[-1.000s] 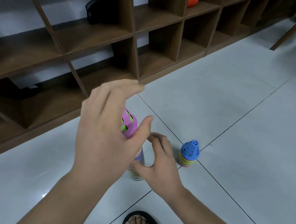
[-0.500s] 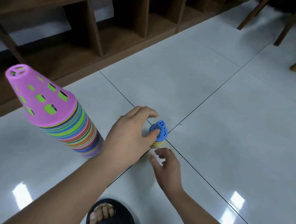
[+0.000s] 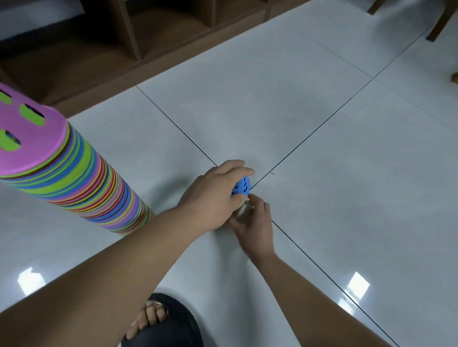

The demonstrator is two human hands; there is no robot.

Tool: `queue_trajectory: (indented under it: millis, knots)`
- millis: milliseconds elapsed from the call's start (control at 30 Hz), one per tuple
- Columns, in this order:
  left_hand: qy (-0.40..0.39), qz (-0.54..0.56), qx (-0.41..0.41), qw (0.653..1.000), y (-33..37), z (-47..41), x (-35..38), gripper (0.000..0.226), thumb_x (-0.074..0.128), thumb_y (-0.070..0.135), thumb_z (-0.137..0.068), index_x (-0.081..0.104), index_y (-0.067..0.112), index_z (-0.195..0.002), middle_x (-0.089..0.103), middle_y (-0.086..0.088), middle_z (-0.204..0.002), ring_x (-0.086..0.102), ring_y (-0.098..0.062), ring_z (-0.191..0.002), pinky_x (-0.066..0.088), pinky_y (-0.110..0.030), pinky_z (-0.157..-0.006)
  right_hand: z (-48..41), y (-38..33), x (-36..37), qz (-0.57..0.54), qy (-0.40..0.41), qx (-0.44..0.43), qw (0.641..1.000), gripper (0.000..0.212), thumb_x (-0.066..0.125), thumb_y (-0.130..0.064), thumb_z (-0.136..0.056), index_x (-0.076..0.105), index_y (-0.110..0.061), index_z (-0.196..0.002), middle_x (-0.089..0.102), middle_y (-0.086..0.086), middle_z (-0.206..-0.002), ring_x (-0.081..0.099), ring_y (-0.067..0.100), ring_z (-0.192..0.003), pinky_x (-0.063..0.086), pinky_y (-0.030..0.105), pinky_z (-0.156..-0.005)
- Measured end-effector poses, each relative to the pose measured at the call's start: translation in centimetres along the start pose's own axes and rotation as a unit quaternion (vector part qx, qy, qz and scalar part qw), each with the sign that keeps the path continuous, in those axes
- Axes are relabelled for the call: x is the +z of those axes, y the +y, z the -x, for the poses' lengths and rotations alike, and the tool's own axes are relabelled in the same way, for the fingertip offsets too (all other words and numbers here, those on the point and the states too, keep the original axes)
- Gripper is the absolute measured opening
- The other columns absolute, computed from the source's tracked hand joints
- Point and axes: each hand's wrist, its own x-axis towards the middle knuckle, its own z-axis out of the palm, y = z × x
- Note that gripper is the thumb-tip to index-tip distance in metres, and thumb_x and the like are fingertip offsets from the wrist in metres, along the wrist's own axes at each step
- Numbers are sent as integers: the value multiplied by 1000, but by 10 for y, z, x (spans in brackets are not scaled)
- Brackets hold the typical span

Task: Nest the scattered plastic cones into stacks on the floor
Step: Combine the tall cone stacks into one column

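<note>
The short blue-topped cone stack (image 3: pixel 242 186) stands on the tiled floor (image 3: pixel 332 159) at a grout crossing, mostly hidden: the left hand (image 3: pixel 212 196) wraps its top, while the right hand (image 3: pixel 256 226) curls at its blurred base, grip unclear. At left stands 1 tall pink-topped stack (image 3: pixel 73 178), its tip cut off.

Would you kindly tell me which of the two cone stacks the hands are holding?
The short blue-topped stack: the left hand and right hand both hold it. The tall pink-topped stack stands apart, untouched, to its left.
</note>
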Motion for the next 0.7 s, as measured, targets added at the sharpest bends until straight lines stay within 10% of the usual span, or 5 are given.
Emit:
queue_trajectory:
  millis: [367,700]
  knots:
    - [88,46,-82,992,-21,11,1,36,71,21,-98,65,40,-127,64,14,-113,56,-14,-86,47,-29,-83,-23,-15,12,21,-22,-28,999,66,86,-46,-76,52,-33,-131,57,-9,-118,50,14,-109,54,37,-88]
    - [102,49,-67,991,18,35,-47,42,74,35,-97,59,44,-134,61,11,-108,57,-12,-110,49,-27,-93,10,-74,-8,-72,-49,-31,996,44,83,-41,-79,61,-36,-116,70,-16,-107,65,4,-100,55,28,-79]
